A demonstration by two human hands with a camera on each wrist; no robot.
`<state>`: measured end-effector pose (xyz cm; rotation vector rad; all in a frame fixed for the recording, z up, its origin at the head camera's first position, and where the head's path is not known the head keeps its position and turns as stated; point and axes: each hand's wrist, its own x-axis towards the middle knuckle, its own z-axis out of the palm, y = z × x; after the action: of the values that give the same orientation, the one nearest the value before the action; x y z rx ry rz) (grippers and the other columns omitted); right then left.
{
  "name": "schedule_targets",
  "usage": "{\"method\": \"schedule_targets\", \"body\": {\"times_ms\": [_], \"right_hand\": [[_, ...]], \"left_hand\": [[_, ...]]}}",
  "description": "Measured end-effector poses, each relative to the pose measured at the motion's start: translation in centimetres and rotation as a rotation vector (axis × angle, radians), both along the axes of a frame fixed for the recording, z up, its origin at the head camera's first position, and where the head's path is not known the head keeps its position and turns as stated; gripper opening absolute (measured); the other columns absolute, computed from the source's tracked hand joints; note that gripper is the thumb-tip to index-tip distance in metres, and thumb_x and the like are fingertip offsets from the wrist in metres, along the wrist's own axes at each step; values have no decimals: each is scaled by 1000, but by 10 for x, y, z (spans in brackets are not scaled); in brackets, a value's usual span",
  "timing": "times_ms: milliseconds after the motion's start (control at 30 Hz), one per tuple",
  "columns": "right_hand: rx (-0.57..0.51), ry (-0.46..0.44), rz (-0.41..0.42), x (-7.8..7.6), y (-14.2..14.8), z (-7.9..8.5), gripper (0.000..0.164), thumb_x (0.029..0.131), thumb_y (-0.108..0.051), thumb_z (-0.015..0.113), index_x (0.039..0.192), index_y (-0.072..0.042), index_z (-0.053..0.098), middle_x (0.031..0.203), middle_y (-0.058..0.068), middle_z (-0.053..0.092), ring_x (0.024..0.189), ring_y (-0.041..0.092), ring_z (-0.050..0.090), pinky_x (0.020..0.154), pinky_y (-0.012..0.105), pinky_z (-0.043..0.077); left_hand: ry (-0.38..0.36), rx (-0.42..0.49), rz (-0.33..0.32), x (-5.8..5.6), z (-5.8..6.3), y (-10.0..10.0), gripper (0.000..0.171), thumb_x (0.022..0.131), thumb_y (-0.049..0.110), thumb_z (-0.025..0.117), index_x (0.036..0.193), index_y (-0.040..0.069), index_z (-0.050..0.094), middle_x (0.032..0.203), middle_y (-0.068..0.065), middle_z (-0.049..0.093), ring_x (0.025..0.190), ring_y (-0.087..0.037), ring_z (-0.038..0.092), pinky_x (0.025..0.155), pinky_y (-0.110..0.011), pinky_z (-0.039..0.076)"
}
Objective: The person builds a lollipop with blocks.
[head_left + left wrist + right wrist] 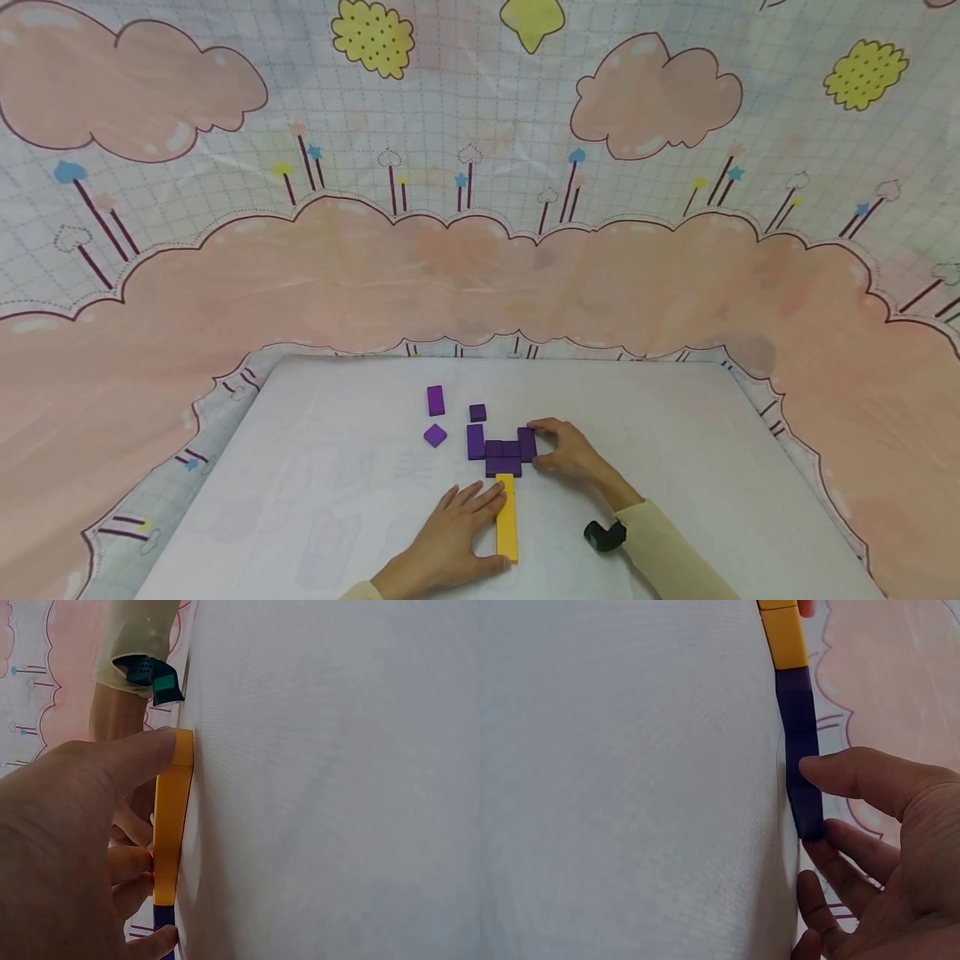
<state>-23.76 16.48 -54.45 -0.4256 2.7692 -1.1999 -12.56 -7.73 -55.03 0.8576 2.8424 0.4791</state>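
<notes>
On the white bench (300, 492), the right-hand purple block (527, 446) is lying at the right edge of a purple cluster, its long axis running away from the person and standing roughly square to the purple crossbar (503, 467) beside it. The right hand (573, 457) is reaching in from the right and is clearly the nearer one; its grip is closing on the block lengthwise, the forefinger touching the far end and the thumb the near end, so the block is lying just to the left of the palm. The left-hand purple block (476, 442) is lying nearly parallel across the cluster, with two small purple pieces (502, 448) filling the space between. On the near side of the crossbar, a yellow strip (507, 525) is pointing back toward the person, close to the line of the block's long axis. The left hand (457, 529) is gripping that strip, thumb at its near end and fingers around its far part. Well to the left of the right hand, a purple diamond (435, 435), a loose purple block (436, 400) and a little purple block (477, 412) are lying ungripped.
</notes>
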Motion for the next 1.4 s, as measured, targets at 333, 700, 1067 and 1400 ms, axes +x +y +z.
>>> {"method": "schedule_targets", "body": {"times_ms": [333,700,1067,1400], "right_hand": [[5,-15,-12,-1,0,-2,58,73,-10,82,127,-15,64,131,10,64,126,34,54,110,57,40],[9,-24,-36,1,-1,-3,57,73,-9,82,127,-17,65,133,10,63,128,35,53,109,58,40],[9,-9,-16,0,0,-3,58,72,-8,83,127,-14,64,133,13,62,128,37,53,109,59,40],[8,-24,-48,1,-2,-1,58,73,-10,83,127,-16,65,131,12,63,125,35,54,108,57,42]], "left_hand": [[10,31,-10,2,1,-2,82,83,70,58,150,25,41,160,8,34,147,-29,34,118,-60,24],[53,40,-21,3,0,-4,84,84,76,50,150,25,42,160,8,34,146,-29,36,117,-60,27],[47,40,-15,1,-3,-4,83,84,75,52,150,27,42,161,9,31,146,-29,35,118,-60,25],[88,76,-27,2,-4,-6,81,85,76,49,150,27,42,161,6,32,144,-29,38,116,-60,28]]}}
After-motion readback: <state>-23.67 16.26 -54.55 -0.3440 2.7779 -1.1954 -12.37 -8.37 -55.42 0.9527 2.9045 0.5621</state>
